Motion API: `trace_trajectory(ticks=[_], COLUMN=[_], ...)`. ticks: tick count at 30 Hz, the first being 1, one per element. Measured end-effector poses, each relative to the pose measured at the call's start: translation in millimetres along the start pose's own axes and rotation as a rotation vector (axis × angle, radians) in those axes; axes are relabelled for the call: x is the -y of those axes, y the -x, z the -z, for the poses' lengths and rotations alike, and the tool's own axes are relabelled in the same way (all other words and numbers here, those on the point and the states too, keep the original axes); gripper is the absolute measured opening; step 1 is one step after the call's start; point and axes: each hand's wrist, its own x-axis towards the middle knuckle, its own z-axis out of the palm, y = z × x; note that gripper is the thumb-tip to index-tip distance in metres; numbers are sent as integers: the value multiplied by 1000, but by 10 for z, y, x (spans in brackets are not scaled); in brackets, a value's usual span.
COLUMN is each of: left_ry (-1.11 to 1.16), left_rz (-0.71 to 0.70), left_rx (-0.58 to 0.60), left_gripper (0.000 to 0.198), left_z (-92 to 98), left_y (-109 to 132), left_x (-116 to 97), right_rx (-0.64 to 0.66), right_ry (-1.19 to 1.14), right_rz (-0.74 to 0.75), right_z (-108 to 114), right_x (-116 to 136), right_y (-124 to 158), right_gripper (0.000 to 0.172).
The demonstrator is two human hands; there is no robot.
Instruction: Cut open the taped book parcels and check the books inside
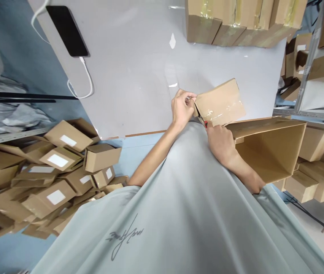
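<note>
A small cardboard box (220, 101) with clear tape across its side lies near the front edge of the white table. My left hand (182, 108) pinches the flap at its left end, where a dark gap shows. Close to the box's lower left corner, my right hand (221, 142) is closed around a small red-handled tool (206, 124). Most of that tool is hidden by the fingers, so its exact kind cannot be made out.
Several taped boxes (242, 26) stand in a row at the table's (133, 76) back right. A phone (67, 30) with a white cable lies back left. A large open carton (273, 148) is beside my right arm. Many boxes (56, 182) are piled on the left; shelves (307, 72) stand right.
</note>
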Motion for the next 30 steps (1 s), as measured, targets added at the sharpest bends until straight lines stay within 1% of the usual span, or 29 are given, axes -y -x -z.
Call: trace_trajectory(ticks=[1,3,5,8,10,11,13,15,18,19,21,23,26,30], left_ry=[4,11,16,18,9,0,-36,-90,-166,-178,-189,-206,-236,-151], left_rz=[-12,-37,-57,-78,-90,-98,-113,-119,-115,-114,-101,-77,-64,-52], left_rx=[-6,-15,-14,8,10,1,-21,1,168,226,298,323,356,396], left_gripper=[13,16,21,27,33,36,39,37,30,32,43,59,82,107], left_z=[4,21,55,161,288,370,559,747,935,963,977,966,957,950], left_y=[-38,-152,-302,-513,-574,-565,-463,-272,58,151,294,381,446,480], left_x=[14,59,114,164,147,121,42,-56,-187,-217,-257,-275,-260,-136], right_rx=[-25,-118,-251,-438,-535,-559,-564,-535,-482,-468,-453,-450,-455,-452], right_ry=[-7,-85,-260,-547,-619,-631,-644,-669,-700,-705,-711,-711,-693,-671], right_rz=[-31,-64,-28,7,-58,-86,-106,-82,-49,-43,-30,-20,-14,4], right_z=[12,33,16,-141,-310,-396,-534,-602,-594,-579,-555,-548,-556,-559], right_x=[-64,-271,-563,-1009,-1209,-1269,-1325,-1337,-1356,-1368,-1396,-1420,-1440,-1446], right_y=[20,18,-75,-382,-621,-725,-873,-942,-963,-965,-973,-984,-994,-977], right_gripper=[37,37,41,52,58,59,59,55,47,46,45,45,49,57])
